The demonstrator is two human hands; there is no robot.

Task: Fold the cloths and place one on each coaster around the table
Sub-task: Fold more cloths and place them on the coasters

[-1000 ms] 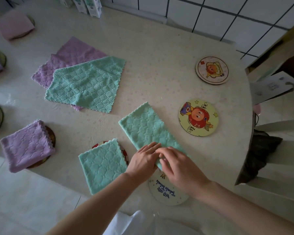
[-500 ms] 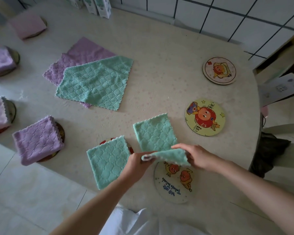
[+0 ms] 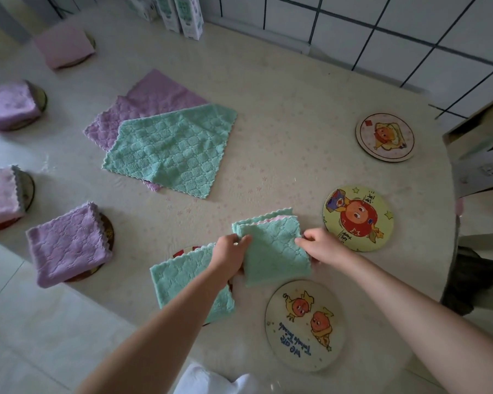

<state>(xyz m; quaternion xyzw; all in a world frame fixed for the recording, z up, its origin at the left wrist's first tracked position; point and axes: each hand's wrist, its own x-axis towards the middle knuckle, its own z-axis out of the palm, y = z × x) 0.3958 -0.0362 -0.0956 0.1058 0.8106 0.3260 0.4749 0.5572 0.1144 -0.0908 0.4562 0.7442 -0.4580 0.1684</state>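
A folded green cloth (image 3: 273,248) lies square on the table, gripped at its left edge by my left hand (image 3: 229,253) and at its right edge by my right hand (image 3: 320,247). Just below it is a bare cartoon coaster (image 3: 305,327). Two more bare coasters lie to the right, a yellow coaster (image 3: 357,218) and a pale coaster (image 3: 384,137). Another folded green cloth (image 3: 182,280) covers a coaster under my left forearm. An unfolded green cloth (image 3: 174,149) lies over an unfolded purple cloth (image 3: 151,100) at the table's middle.
Several folded purple and pink cloths sit on coasters along the left edge, such as a purple one (image 3: 66,247) and a pink one (image 3: 0,196). Cartons (image 3: 187,15) stand by the tiled wall. A box (image 3: 484,155) and dark bag (image 3: 467,280) flank the right edge.
The long green strip was folded in half: both hands lifted its near end and laid it over the far half, making a square. The view shifted slightly left.
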